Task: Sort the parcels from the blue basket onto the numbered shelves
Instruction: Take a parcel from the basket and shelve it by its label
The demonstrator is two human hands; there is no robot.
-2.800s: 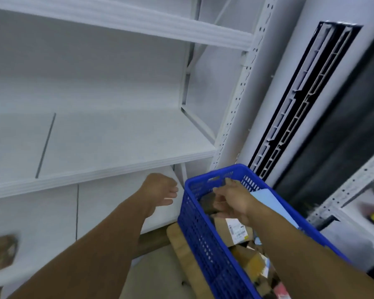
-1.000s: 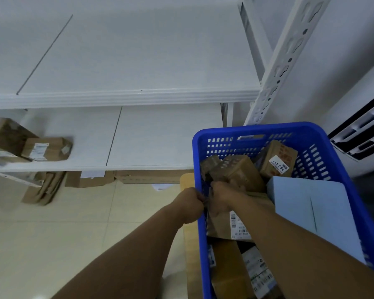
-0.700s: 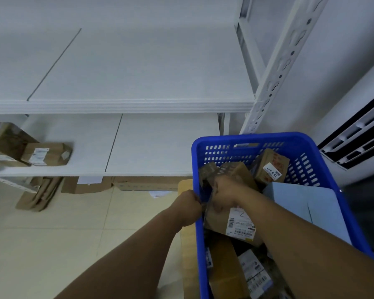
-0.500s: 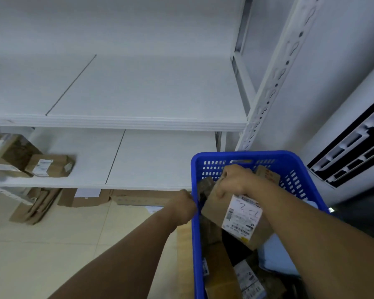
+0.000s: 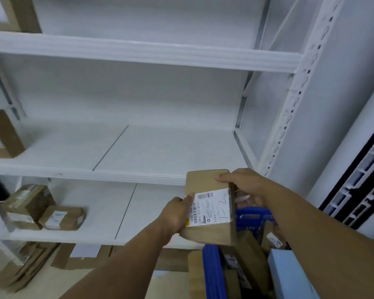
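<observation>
I hold a brown cardboard parcel (image 5: 205, 182) with a white label marked by hand "1-2" in front of the white shelving. My left hand (image 5: 177, 214) grips its left edge beside the label. My right hand (image 5: 244, 182) grips its top right corner, fingers over the top face. The parcel hangs above the blue basket (image 5: 212, 275), which sits at the lower right and holds several more brown parcels and a light blue box (image 5: 289, 275). The middle shelf board (image 5: 160, 152) lies just behind the parcel.
Two labelled parcels (image 5: 41, 212) lie at the left of the lower shelf. A box (image 5: 4, 134) stands at the left end of the middle shelf, another at the top left. Flattened cardboard (image 5: 24, 268) lies on the floor. A perforated shelf post (image 5: 294, 91) and a vent panel (image 5: 363, 190) rise on the right.
My right hand has lifted the parcel out of the basket and up before the shelves. My left hand left the basket rim and took the parcel's left edge. The view tilted upward.
</observation>
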